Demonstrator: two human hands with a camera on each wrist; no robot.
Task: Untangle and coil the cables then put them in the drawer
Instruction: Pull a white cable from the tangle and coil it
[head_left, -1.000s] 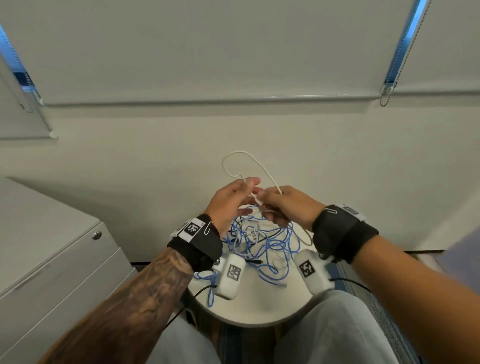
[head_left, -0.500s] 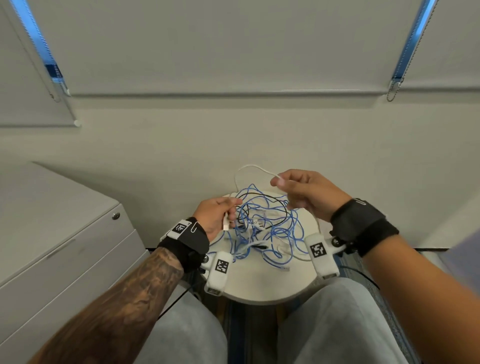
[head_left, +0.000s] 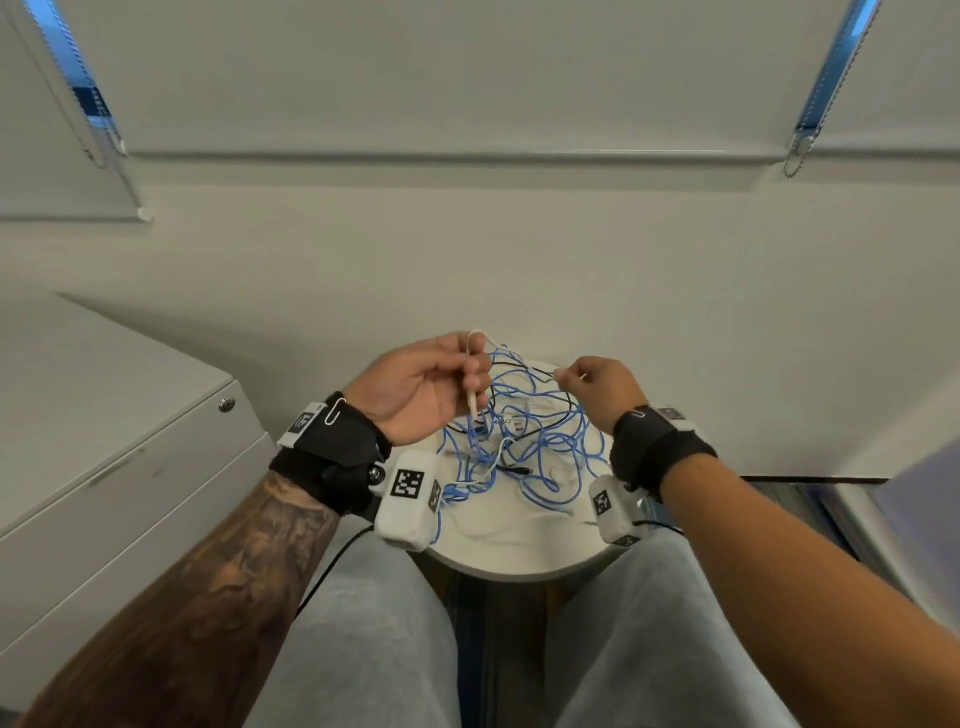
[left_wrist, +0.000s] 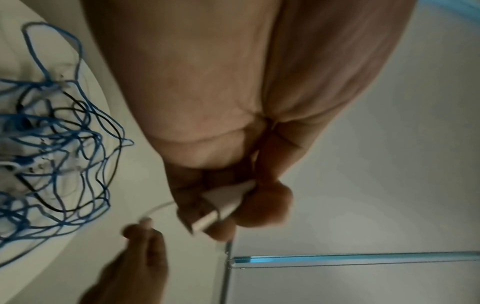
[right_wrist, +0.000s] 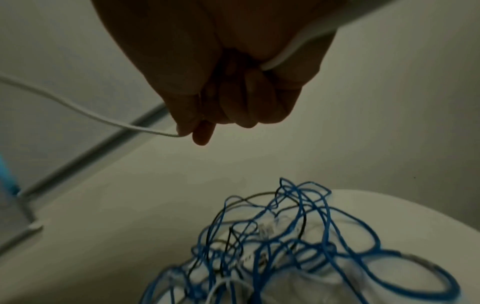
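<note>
A tangle of blue, black and white cables (head_left: 524, 441) lies on a small round white table (head_left: 519, 558) between my knees. My left hand (head_left: 441, 384) is raised over the table's left side and grips the plug end of a thin white cable (head_left: 474, 402); the plug (left_wrist: 223, 207) shows between its curled fingers. My right hand (head_left: 597, 384) hovers over the table's right side and pinches the same white cable (right_wrist: 85, 114) at its fingertips, with more of it running through the fist. The blue tangle (right_wrist: 298, 246) lies below that hand.
A white drawer cabinet (head_left: 119, 467) with a round lock (head_left: 226, 404) stands at the left, its drawers closed. A white wall runs behind the table, with window blinds above. My legs in grey trousers flank the table's near edge.
My hands, which met above the tangle a second ago, have drawn apart. The left hand dropped, then rose with the plug end; the right hand moved right and lower with the cable.
</note>
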